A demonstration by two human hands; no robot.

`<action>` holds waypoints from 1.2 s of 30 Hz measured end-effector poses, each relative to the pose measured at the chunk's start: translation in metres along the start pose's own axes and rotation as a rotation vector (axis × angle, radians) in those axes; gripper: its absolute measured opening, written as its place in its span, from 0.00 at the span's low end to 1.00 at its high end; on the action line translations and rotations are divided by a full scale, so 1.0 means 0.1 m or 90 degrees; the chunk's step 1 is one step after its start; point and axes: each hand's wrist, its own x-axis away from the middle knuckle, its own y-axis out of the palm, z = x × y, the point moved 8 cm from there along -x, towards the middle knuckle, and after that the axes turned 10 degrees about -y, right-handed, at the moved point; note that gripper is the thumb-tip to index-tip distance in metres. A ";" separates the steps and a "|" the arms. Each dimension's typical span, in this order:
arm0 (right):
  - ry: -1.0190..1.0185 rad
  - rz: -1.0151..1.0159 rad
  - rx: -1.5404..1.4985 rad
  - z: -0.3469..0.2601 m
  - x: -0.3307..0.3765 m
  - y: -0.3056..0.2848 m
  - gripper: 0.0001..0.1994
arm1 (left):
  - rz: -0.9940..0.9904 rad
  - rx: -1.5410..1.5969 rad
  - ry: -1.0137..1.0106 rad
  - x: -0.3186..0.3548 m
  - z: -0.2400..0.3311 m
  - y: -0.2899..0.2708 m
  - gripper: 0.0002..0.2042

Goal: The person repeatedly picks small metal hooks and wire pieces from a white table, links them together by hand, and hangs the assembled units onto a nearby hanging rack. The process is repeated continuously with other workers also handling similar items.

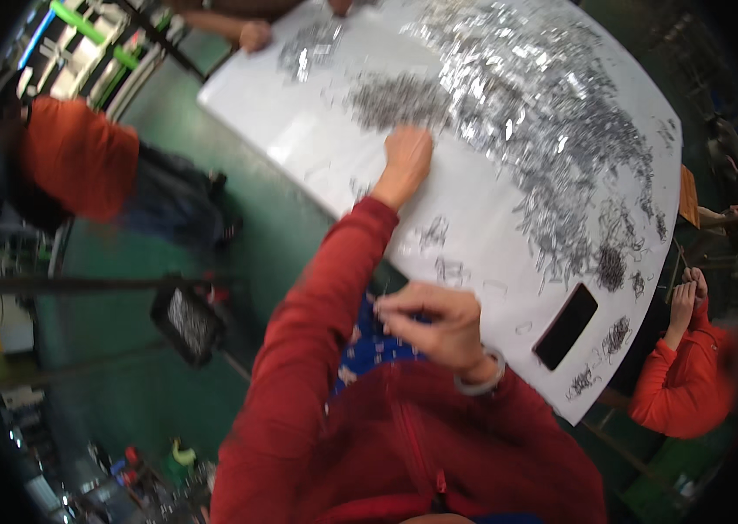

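Over the white table (299, 131), my left hand (408, 162) is closed at the near edge of a heap of small dark grey pieces (395, 100). Its fingertips are hidden, so I cannot make out what they hold. My right hand (439, 323), with a light bracelet at the wrist, is held close to my body by the table's near edge. Its thumb and fingers are pinched together; anything between them is too small to name. A broad spread of shiny silver metal pieces (552, 122) covers the far right. Small clusters of thin dark pieces (432, 231) lie nearer me.
A black phone (567, 326) lies toward the table's right end, near a dark clump of small pieces (610, 268). A person in orange (81, 157) is at the left, another person (683, 384) at the right. Someone's hand (255, 35) rests at the far edge.
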 end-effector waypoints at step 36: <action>-0.252 -0.201 -0.045 -0.55 -0.55 1.21 0.09 | 0.414 0.759 -0.278 2.62 -0.74 -3.12 0.05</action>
